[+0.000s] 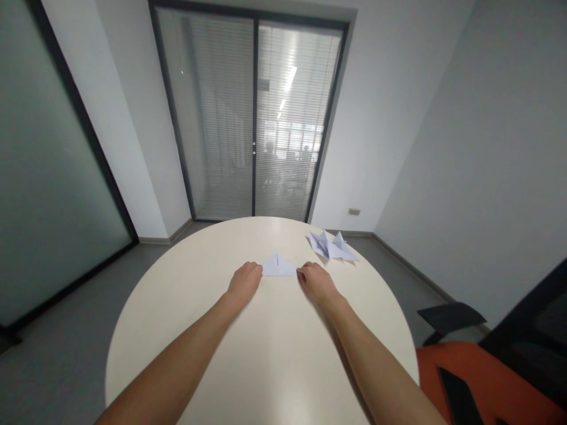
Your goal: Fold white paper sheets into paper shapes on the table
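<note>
A white sheet of paper folded into a low triangle (pixel 279 268) lies on the round table, its point away from me and its long straight edge towards me. A short dark line runs down from its tip. My left hand (pixel 246 278) is closed at the left corner of the paper, fingers curled. At the right corner, my right hand (pixel 315 278) pinches the paper between thumb and fingers. Both hands rest low by the table top, and the fingertips are partly hidden.
Folded white paper shapes (pixel 332 247) with raised points stand near the table's far right edge. The pale round table (pixel 266 348) fills the middle. An orange chair (pixel 478 378) with a black armrest is at the right. Behind stand glass panels with blinds (pixel 221 118).
</note>
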Demonstrator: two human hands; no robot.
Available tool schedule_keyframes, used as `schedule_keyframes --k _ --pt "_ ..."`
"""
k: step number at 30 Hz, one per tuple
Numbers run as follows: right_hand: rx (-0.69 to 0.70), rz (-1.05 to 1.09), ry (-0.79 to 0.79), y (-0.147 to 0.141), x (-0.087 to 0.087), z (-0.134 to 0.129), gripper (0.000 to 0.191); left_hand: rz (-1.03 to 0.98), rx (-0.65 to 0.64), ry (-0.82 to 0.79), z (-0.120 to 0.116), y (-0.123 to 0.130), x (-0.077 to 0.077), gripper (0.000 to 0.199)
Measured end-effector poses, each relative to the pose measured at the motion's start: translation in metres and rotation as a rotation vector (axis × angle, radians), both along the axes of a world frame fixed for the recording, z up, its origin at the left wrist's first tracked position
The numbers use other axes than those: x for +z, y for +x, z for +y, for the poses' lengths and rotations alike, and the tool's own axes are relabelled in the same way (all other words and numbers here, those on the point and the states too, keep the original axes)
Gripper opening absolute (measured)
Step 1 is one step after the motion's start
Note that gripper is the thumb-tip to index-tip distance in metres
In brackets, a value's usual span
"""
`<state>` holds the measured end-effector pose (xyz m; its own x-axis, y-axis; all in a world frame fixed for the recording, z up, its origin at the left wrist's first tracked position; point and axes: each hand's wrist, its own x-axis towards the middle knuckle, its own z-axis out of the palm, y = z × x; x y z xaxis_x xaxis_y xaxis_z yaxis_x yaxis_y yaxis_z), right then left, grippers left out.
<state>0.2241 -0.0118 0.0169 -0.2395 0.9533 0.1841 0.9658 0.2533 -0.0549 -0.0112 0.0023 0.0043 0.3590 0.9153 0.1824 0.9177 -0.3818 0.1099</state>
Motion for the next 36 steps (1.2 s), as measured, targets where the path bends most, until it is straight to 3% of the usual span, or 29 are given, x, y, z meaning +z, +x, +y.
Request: schedule_keyframes --k 9,19,36 --pt "-0.08 -0.078 -0.055 -0.026 0.0 -0.011 0.03 -0.035 -0.001 -0.041 0.008 -0.003 -0.011 0.025" --pt "-0.132 -0.058 -0.039 -0.014 0.005 -0.004 0.028 -0.041 -0.053 0.022 0.012 -0.007 -0.013 0.025" --pt "-0.076 0.102 0.073 -0.001 -0.008 0.003 0.026 -0.001 -0.021 0.068 0.012 -0.01 -0.014 0.031"
